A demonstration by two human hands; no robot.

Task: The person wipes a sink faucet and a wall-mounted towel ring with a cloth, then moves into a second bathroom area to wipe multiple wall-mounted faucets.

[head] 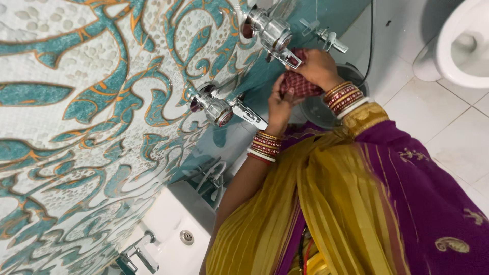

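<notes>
From the head camera, I looked down along a wall of teal, orange and white patterned tiles (76,127), the whole view turned on its side. My right hand (318,69) was curled tight over the top of a dark red patterned cloth (298,84), fingers folded down around it. My left hand (279,107) came up from below and pinched the lower end of the same cloth, thumb and fingers closed on it, so the cloth was bunched between both hands. Both wrists carried stacks of red and gold bangles (266,146).

The cloth sat just beside the lever of the upper chrome tap (272,34); whether it touched the metal I could not tell. A second chrome tap (221,108) stuck out of the wall lower down, near my left hand but apart from it. A smaller chrome valve (326,36) stood on the wall beyond the upper tap.

Behind my hands a dark round bucket (318,109) rested on the white tiled floor (448,137). A white toilet (461,43) stood in the far corner, well apart from my hands. A white washbasin (173,229) with its own chrome faucet (137,254) lay below the wall. My yellow and purple drape (356,203) filled the near part of the view.
</notes>
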